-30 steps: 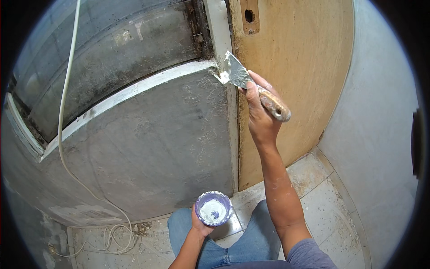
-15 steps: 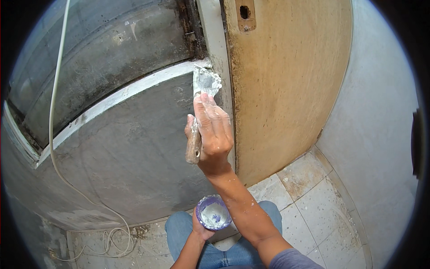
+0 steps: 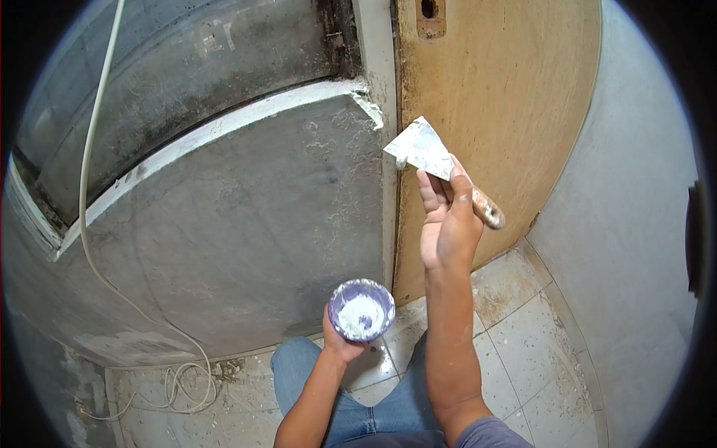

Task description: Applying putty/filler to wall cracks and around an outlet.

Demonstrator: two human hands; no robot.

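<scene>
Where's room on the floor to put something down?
The speckled tiles between the right forearm and the pale right wall look roomiest. It's crowded at left, where the cable coils, and between the knees, near the bowl in the left hand.

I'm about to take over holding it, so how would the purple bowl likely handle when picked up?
The purple bowl is probably light, since the left hand alone supports it. Its paste-smeared rim could be slippery. The white paste lies unevenly, so it probably won't slosh.
</scene>
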